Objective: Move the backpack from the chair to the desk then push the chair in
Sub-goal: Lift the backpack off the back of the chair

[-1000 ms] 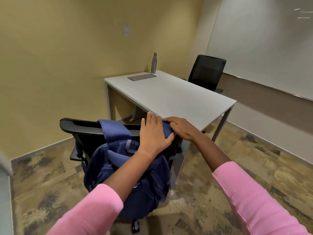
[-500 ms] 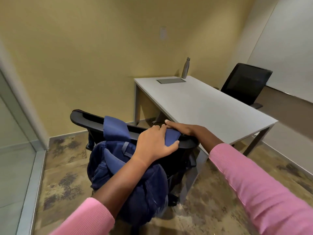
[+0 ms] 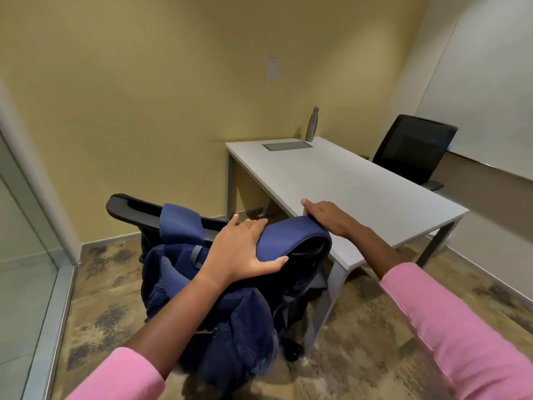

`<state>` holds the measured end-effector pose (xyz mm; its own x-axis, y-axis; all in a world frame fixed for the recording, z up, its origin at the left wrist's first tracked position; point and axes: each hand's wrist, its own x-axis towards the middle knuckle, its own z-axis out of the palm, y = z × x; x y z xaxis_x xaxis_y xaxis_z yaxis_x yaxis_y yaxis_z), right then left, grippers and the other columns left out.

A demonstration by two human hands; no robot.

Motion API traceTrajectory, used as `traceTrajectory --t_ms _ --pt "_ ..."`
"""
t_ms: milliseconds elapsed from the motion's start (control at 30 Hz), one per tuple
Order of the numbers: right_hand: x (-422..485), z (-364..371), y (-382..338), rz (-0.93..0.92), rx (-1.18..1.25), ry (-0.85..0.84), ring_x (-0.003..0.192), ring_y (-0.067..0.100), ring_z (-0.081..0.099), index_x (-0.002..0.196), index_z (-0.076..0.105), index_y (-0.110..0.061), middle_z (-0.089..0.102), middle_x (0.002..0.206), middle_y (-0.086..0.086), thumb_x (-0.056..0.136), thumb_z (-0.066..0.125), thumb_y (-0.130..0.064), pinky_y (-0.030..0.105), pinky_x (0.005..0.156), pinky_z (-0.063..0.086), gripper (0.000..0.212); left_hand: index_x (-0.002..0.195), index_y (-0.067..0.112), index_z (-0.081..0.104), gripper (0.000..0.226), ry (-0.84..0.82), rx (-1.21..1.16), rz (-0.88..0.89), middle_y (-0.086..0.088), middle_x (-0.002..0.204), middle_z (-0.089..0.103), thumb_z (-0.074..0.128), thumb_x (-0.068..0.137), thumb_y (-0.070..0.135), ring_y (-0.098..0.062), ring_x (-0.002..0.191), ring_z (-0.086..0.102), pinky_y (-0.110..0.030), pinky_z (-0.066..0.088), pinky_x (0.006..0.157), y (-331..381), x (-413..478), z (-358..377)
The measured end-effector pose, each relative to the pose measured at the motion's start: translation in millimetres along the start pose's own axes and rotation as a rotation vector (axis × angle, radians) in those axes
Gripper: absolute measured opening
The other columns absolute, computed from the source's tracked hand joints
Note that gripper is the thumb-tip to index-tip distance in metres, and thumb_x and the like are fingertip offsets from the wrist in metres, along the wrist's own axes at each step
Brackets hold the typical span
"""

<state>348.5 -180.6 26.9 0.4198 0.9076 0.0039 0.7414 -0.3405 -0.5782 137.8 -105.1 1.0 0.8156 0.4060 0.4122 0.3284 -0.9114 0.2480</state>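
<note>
A navy blue backpack [image 3: 230,319] hangs over the backrest of a black chair [image 3: 129,207], its two straps draped over the top edge. My left hand [image 3: 242,252] lies on the right strap, thumb curled under it. My right hand [image 3: 328,217] rests at that strap's far end, on the corner of the backrest, beside the edge of the white desk [image 3: 360,186]. The chair's seat is hidden behind the backpack. The chair stands at the desk's near left side.
A metal bottle [image 3: 312,124] and a grey flat panel [image 3: 287,145] sit at the desk's far end by the yellow wall. A second black chair [image 3: 414,151] stands behind the desk. A glass partition [image 3: 20,255] runs along the left.
My view has swung left. The right strap has lifted a little off the backrest under my hands, and my right hand has shifted to its far end.
</note>
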Motion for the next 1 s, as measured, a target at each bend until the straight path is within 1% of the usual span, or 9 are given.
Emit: traceTrajectory --t_ms 133,300,400,500,600,733,800,900,1000 --pt "-29 0 15 -0.075 0.039 0.067 0.066 0.01 0.047 0.062 0.048 -0.029 0.051 0.069 -0.008 0.098 0.03 -0.032 0.028 0.07 0.034 0.04 0.106 0.014 0.055 0.076 -0.028 -0.023 0.044 -0.003 0.104 0.067 0.038 0.06 0.072 -0.024 0.095 0.059 -0.036 0.03 0.105 1 0 1" --pt "-51 12 22 -0.087 0.043 0.114 0.094 0.026 0.049 0.099 0.054 -0.005 0.057 0.099 0.012 0.098 0.023 -0.032 0.027 0.08 0.033 0.041 0.099 0.012 0.054 0.066 -0.054 -0.042 0.054 -0.005 0.094 0.066 0.048 0.062 0.067 -0.028 0.086 0.058 -0.036 0.035 0.098 5 0 1" --pt "-70 25 23 -0.068 0.091 0.174 0.105 0.014 0.043 0.116 0.051 -0.017 0.052 0.114 0.005 0.094 0.023 -0.043 0.022 0.088 0.027 0.043 0.101 0.009 0.054 0.065 -0.073 -0.032 0.117 -0.008 0.094 0.064 0.053 0.063 0.061 -0.028 0.086 0.055 -0.038 0.034 0.1 5 -2 0" --pt "-94 39 21 -0.044 0.15 0.263 0.118 0.009 0.036 0.132 0.038 -0.022 0.042 0.131 0.004 0.084 0.024 -0.054 0.022 0.099 0.023 0.059 0.101 0.007 0.053 0.069 -0.121 -0.029 0.167 -0.008 0.094 0.061 0.048 0.063 0.064 -0.024 0.083 0.049 -0.032 0.035 0.086 3 -5 -5" --pt "-124 70 11 -0.057 0.24 0.446 0.129 0.009 0.031 0.136 0.03 -0.029 0.034 0.137 -0.003 0.086 0.028 -0.057 0.023 0.105 0.024 0.057 0.104 0.007 0.051 0.071 -0.162 -0.081 0.156 -0.007 0.098 0.061 0.045 0.061 0.064 -0.024 0.088 0.05 -0.036 0.043 0.083 1 -7 -10" --pt "-159 140 -16 0.01 0.285 0.694 0.134 0.006 0.024 0.136 0.015 -0.043 0.022 0.142 -0.012 0.085 0.033 -0.058 0.027 0.107 0.026 0.056 0.11 0.008 0.05 0.065 -0.18 -0.12 0.177 -0.008 0.106 0.062 0.064 0.066 0.054 -0.027 0.097 0.054 -0.044 0.043 0.09 -3 -8 -9" --pt "-167 171 -30 0.086 0.305 0.682 0.135 0.01 0.024 0.133 0.008 -0.045 0.021 0.146 -0.006 0.086 0.037 -0.056 0.031 0.108 0.028 0.056 0.111 0.008 0.049 0.064 -0.181 -0.127 0.196 -0.009 0.108 0.062 0.069 0.067 0.05 -0.028 0.099 0.054 -0.044 0.041 0.093 -5 -8 -8" --pt "-166 202 -48 0.132 0.283 0.49 0.139 0.011 0.018 0.137 0.004 -0.041 0.014 0.153 -0.003 0.08 0.044 -0.059 0.029 0.111 0.024 0.072 0.114 0.007 0.048 0.068 -0.166 -0.129 0.233 -0.009 0.107 0.06 0.069 0.067 0.051 -0.029 0.098 0.053 -0.034 0.034 0.096 -8 -9 -9" --pt "-153 216 -62 0.176 0.193 0.423 0.14 0.012 0.018 0.143 0.011 -0.027 0.018 0.153 -0.003 0.08 0.056 -0.053 0.031 0.115 0.022 0.081 0.13 0.009 0.039 0.081 -0.202 -0.111 0.275 -0.011 0.135 0.049 0.065 0.07 0.056 -0.027 0.128 0.04 -0.034 0.02 0.11 -11 -12 -9"
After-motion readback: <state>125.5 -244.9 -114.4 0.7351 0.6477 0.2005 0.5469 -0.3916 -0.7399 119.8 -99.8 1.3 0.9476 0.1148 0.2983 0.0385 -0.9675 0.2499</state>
